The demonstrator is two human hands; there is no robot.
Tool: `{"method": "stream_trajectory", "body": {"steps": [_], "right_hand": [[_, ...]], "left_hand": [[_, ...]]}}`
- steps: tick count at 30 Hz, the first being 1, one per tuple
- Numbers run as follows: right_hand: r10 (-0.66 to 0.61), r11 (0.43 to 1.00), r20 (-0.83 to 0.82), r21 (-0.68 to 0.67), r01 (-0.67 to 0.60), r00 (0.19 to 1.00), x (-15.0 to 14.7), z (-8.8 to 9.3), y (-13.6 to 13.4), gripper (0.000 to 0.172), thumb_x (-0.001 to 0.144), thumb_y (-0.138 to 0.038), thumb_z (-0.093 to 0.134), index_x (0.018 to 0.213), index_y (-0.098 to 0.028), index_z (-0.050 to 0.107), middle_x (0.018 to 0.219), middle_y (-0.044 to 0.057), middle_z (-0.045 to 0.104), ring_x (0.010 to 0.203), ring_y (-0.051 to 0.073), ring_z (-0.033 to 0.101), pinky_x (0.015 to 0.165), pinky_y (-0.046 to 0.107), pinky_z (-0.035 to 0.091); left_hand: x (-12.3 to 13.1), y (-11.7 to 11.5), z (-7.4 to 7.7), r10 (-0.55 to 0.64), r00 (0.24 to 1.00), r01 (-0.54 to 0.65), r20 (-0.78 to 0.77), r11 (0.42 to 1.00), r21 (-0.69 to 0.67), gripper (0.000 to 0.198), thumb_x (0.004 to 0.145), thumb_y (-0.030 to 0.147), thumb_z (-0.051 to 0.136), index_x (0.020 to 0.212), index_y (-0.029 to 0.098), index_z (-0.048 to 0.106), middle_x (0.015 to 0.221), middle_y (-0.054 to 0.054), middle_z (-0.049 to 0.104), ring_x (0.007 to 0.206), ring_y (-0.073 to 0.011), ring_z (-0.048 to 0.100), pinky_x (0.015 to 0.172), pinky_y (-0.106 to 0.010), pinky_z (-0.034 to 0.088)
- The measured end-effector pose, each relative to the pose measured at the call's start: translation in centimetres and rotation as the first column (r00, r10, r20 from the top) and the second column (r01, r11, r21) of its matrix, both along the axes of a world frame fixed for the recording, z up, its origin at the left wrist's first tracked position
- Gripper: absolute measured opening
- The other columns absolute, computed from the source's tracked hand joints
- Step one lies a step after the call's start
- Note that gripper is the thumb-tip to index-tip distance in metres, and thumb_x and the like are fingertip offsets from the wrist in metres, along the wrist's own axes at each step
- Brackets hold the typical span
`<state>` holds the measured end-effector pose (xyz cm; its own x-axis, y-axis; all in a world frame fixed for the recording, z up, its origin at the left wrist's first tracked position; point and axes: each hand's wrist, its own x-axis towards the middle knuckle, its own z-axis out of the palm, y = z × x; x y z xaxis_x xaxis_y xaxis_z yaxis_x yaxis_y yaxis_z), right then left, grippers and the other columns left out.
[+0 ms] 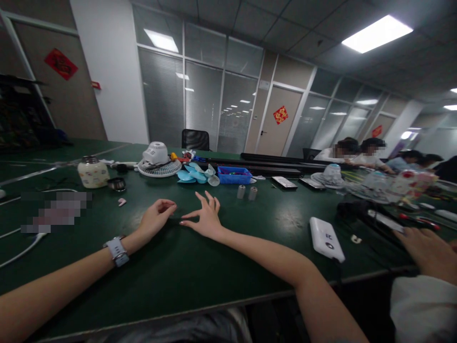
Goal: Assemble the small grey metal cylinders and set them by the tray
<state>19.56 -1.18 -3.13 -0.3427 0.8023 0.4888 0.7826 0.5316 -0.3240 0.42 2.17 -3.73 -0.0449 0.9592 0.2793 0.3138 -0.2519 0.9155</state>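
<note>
Both my hands are over the dark green table [200, 295], a small gap between them. My left hand [157, 219], with a watch [117, 251] on its wrist, has its fingers curled together; whatever it may hold is too small to make out. My right hand [205, 216] has its fingers spread, thumb and index finger apart, and nothing shows between them. Beyond my right hand stand two small metallic cylinders [241, 192]. Behind the hands lie light blue fan blades [194, 174] and a blue tray [234, 175] with small items in it.
At the left are a patterned jar [93, 172], a black cup [117, 184], a pink piece [122, 202] and a white fan [157, 159]. A white power bank [326, 238] lies at the right, near a person's hand [426, 247]. Other people sit farther back.
</note>
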Motion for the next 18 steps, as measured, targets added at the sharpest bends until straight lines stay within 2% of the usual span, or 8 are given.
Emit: {"method": "stream_trajectory", "body": {"steps": [3, 5, 7, 10, 12, 14, 16, 18], "right_hand": [[-0.004, 0.999, 0.027, 0.041, 0.003, 1.000, -0.1, 0.1, 0.7, 0.027, 0.078, -0.059, 0.060, 0.089, -0.039, 0.074, 0.150, -0.002, 0.030, 0.141, 0.029, 0.009, 0.109, 0.054, 0.009], [-0.048, 0.992, 0.022, 0.117, 0.045, 0.999, 1.2, 1.0, 1.3, 0.021, 0.079, -0.055, 0.062, 0.087, -0.040, 0.074, 0.147, -0.002, 0.034, 0.139, 0.028, 0.013, 0.108, 0.053, 0.011], [-0.163, 0.965, -0.022, 0.203, 0.164, 0.986, 4.1, 2.6, 2.4, 0.017, 0.080, -0.052, 0.064, 0.085, -0.040, 0.075, 0.144, -0.002, 0.039, 0.137, 0.028, 0.019, 0.107, 0.053, 0.015], [-0.406, 0.866, -0.118, 0.268, 0.422, 0.906, 10.9, 5.3, 4.8, 0.019, 0.082, -0.049, 0.063, 0.084, -0.036, 0.076, 0.135, 0.002, 0.051, 0.131, 0.030, 0.029, 0.103, 0.051, 0.023], [-0.511, 0.820, -0.132, 0.222, 0.527, 0.850, 15.8, 6.4, 6.4, 0.023, 0.084, -0.047, 0.060, 0.085, -0.032, 0.076, 0.122, 0.005, 0.061, 0.123, 0.029, 0.041, 0.099, 0.046, 0.031], [-0.569, 0.809, -0.091, 0.116, 0.576, 0.817, 20.1, 6.6, 7.6, 0.023, 0.083, -0.045, 0.062, 0.089, -0.029, 0.076, 0.108, 0.005, 0.068, 0.108, 0.025, 0.054, 0.092, 0.039, 0.038], [-0.604, 0.795, -0.044, 0.037, 0.605, 0.796, 22.8, 6.0, 8.2, 0.024, 0.081, -0.044, 0.063, 0.092, -0.028, 0.076, 0.100, 0.005, 0.071, 0.100, 0.024, 0.060, 0.086, 0.034, 0.042], [-0.592, 0.806, -0.020, -0.028, 0.591, 0.806, 24.0, 5.0, 8.4, 0.022, 0.080, -0.043, 0.064, 0.091, -0.028, 0.076, 0.095, 0.003, 0.073, 0.092, 0.022, 0.064, 0.081, 0.029, 0.045]], "left_hand": [[0.1, -0.1, 0.1, -0.016, 1.000, 0.016, 0.006, 1.000, 0.007, 0.045, 0.059, 0.052, 0.069, 0.087, 0.017, 0.060, 0.084, -0.005, 0.067, 0.080, -0.0217, 0.064, 0.072, -0.033, 0.049], [0.1, 0.0, 0.0, -0.021, 1.000, 0.021, -0.006, 1.000, 0.005, 0.045, 0.060, 0.051, 0.069, 0.088, 0.017, 0.060, 0.084, -0.005, 0.068, 0.080, -0.0217, 0.064, 0.072, -0.033, 0.049], [-0.1, 0.2, -0.2, -0.027, 0.999, 0.027, -0.022, 1.000, 0.003, 0.044, 0.062, 0.052, 0.069, 0.089, 0.018, 0.060, 0.084, -0.005, 0.068, 0.080, -0.0215, 0.065, 0.071, -0.033, 0.049], [-0.3, 0.4, -0.6, -0.039, 0.999, 0.039, -0.035, 0.999, 0.015, 0.045, 0.063, 0.053, 0.068, 0.090, 0.018, 0.060, 0.084, -0.005, 0.068, 0.081, -0.0214, 0.065, 0.071, -0.032, 0.049], [-0.4, 0.5, -0.6, -0.041, 0.999, 0.042, -0.033, 0.999, 0.014, 0.045, 0.063, 0.053, 0.068, 0.091, 0.019, 0.060, 0.085, -0.004, 0.069, 0.081, -0.0213, 0.065, 0.071, -0.032, 0.049], [-0.3, 0.4, -0.5, -0.037, 0.999, 0.037, -0.037, 0.999, 0.001, 0.045, 0.063, 0.053, 0.068, 0.091, 0.018, 0.060, 0.086, -0.005, 0.069, 0.082, -0.0215, 0.066, 0.072, -0.032, 0.049], [-0.3, 0.3, -0.5, -0.040, 0.998, 0.040, -0.050, 0.999, -0.018, 0.046, 0.063, 0.054, 0.068, 0.092, 0.018, 0.061, 0.086, -0.005, 0.070, 0.082, -0.0219, 0.066, 0.072, -0.032, 0.049], [-0.3, 0.3, -0.4, -0.052, 0.996, 0.050, -0.068, 0.998, -0.025, 0.047, 0.064, 0.055, 0.067, 0.093, 0.018, 0.061, 0.087, -0.005, 0.070, 0.083, -0.0223, 0.066, 0.073, -0.033, 0.049]]}}
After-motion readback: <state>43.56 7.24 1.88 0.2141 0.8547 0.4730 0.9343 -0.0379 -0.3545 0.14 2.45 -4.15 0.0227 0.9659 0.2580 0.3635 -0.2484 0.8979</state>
